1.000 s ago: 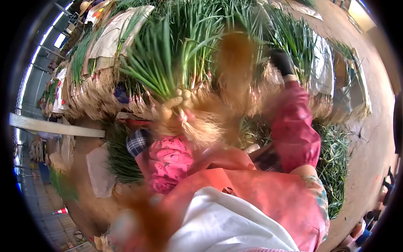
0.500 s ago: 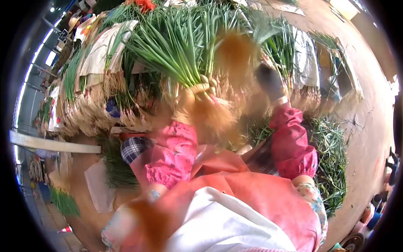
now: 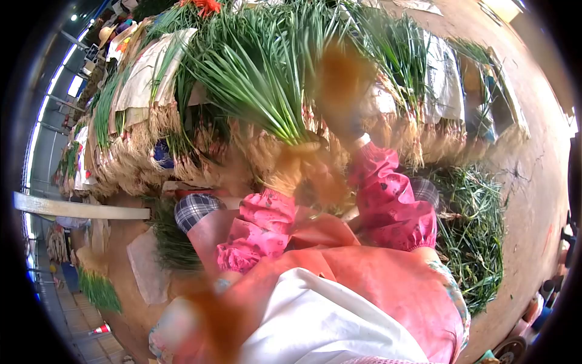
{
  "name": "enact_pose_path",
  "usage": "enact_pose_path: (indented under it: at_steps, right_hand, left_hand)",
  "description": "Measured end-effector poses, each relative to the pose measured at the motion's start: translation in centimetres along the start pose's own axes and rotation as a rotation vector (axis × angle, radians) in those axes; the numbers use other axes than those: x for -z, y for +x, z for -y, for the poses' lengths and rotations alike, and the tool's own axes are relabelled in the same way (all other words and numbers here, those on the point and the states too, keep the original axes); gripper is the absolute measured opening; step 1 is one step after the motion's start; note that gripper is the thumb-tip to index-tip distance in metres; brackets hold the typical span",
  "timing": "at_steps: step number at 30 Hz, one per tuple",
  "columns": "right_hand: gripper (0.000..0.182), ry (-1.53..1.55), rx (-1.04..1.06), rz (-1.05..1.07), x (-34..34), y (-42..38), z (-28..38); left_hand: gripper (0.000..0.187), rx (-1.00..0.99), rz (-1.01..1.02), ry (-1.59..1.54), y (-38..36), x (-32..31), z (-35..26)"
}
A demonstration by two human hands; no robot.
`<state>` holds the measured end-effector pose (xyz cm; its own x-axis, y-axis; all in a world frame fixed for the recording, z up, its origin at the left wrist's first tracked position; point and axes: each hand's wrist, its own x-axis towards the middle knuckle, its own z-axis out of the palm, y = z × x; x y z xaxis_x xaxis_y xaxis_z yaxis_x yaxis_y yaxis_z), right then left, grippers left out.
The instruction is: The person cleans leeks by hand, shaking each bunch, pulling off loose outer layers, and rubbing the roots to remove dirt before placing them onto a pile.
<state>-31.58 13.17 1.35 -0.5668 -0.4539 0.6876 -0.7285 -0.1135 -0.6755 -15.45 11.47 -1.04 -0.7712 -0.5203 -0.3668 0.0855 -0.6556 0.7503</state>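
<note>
My left hand (image 3: 290, 165), in a tan glove under a pink sleeve, is closed round a bunch of spring onions (image 3: 276, 109). Their long green leaves fan up and away to the left, while the roots hang below the fist in a blur. Close to the right of the bunch is my right hand (image 3: 350, 128), in a dark glove. An orange smudge on the lens covers much of it, so its fingers are hidden. Behind both hands lies a long heap of more spring onions (image 3: 394, 60), roots towards me.
A pile of loose green leaves (image 3: 476, 236) lies on the floor to my right. White cloths (image 3: 151, 73) drape over parts of the heap. On the left, a pale curved bar (image 3: 85, 207) juts in near my knee. A red apron (image 3: 364, 273) covers my lap.
My right hand has moved left and inward from the heap's right side, towards the bunch. My left hand has shifted slightly right and down, still holding the spring onions.
</note>
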Motion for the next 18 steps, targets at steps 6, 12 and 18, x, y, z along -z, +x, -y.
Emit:
enact_pose_path:
  at_steps: [6,12,18]
  right_hand:
    - [0.021,0.072,-0.262,-0.308,11.8,3.5,-12.0]
    - [0.039,-1.138,-0.563,-0.107,29.3,2.5,-13.6]
    - [0.035,-0.242,-0.019,0.23,11.2,-1.9,-12.3]
  left_hand:
    - [0.015,-0.179,0.19,-0.187,-4.5,-1.3,-5.7]
    - [0.024,-0.444,0.428,-0.405,-3.7,6.2,-13.3]
    - [0.022,-0.217,0.089,0.0,2.4,3.1,-8.5]
